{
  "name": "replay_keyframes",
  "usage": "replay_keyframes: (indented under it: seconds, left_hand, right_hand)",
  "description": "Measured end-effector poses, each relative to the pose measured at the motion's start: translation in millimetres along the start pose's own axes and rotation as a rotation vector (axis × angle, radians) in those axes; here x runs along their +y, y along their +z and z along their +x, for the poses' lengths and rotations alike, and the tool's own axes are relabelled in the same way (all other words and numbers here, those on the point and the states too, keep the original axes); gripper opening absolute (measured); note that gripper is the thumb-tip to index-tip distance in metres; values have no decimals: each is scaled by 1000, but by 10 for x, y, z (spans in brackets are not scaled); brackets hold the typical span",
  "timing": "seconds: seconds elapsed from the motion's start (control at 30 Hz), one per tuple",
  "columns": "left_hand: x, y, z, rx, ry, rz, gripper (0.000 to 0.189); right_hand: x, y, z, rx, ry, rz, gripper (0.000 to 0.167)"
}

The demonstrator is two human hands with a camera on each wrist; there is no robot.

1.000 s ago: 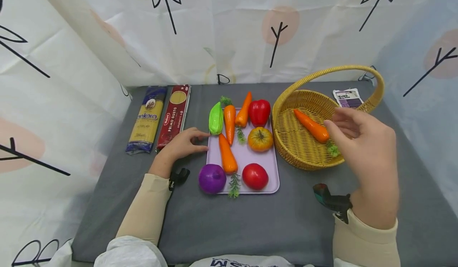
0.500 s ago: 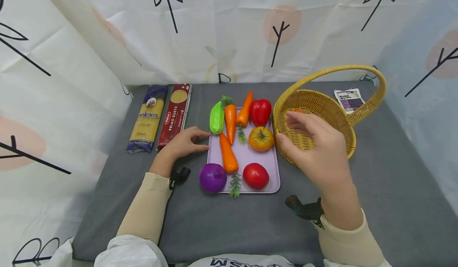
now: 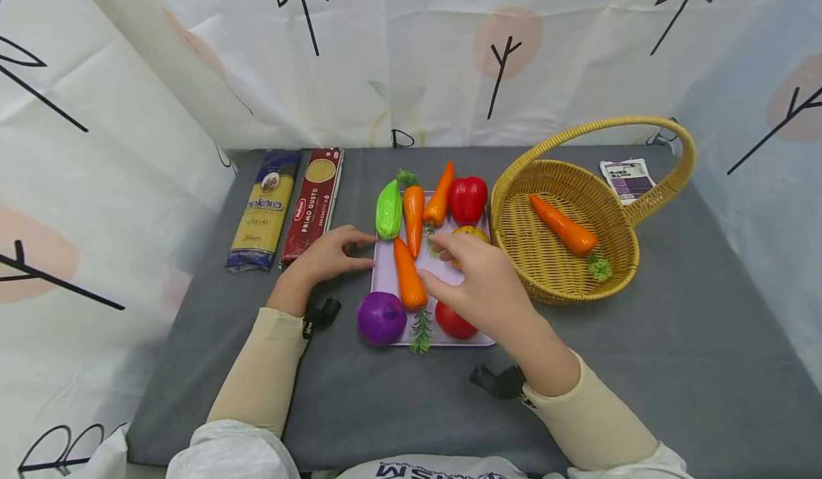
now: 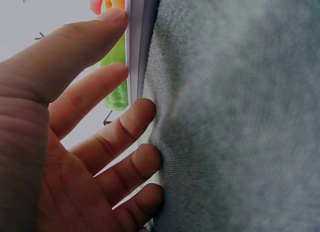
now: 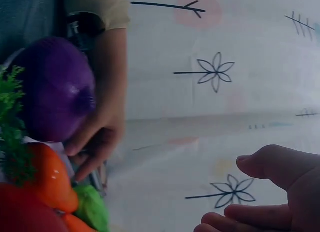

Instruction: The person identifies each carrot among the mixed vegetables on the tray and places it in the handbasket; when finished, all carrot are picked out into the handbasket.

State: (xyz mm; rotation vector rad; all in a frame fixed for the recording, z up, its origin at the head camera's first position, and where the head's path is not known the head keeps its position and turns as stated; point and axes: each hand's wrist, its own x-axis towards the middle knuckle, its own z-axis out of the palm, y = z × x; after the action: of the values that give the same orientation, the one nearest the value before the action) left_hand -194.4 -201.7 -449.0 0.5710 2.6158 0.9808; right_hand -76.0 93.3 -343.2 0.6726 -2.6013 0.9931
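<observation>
My left hand (image 3: 329, 256) touches the left edge of the lilac tray (image 3: 385, 272) with thumb and fingertips; the left wrist view shows the thumb at the rim. My right hand (image 3: 484, 283) hovers above the tray, fingers apart and holding nothing. Below its fingertips lies the lower carrot (image 3: 409, 279). It partly covers the tomato (image 3: 454, 322) and the small orange pumpkin (image 3: 472, 233). Also on the tray are a purple onion (image 3: 382, 319), a green pepper (image 3: 388, 210), a red bell pepper (image 3: 467, 200) and two more carrots, a middle carrot (image 3: 414, 218) and an upper carrot (image 3: 440, 195).
Right of the tray stands a yellow wicker basket (image 3: 546, 290) with a tall handle and one carrot (image 3: 562, 225) inside. A small white-and-purple packet (image 3: 628, 179) lies behind it. Two spaghetti packs, a yellow-blue pack (image 3: 265, 211) and a red pack (image 3: 312, 204), lie at left.
My right hand has moved left from over the basket to above the tray, uncovering the carrot in the basket. My left hand has stayed at the tray's edge.
</observation>
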Motion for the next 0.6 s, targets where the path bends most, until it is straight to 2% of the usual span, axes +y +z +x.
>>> replay_keyframes:
  seconds: [0.17,0.3,0.43,0.6]
  left_hand:
    - [-1,4,3,3,-1,-2,50]
    - [-7,10,10,1,5,-3,50]
    - [-15,12,14,1,4,-1,50]
    - [-20,6,10,3,10,2,50]
  right_hand:
    - [89,311,94,-195,111,-60,46]
    - [155,516,137,-310,169,-127,47]
    - [210,668,140,-377,187,-217,45]
    - [271,785,133,-406,185,-280,38]
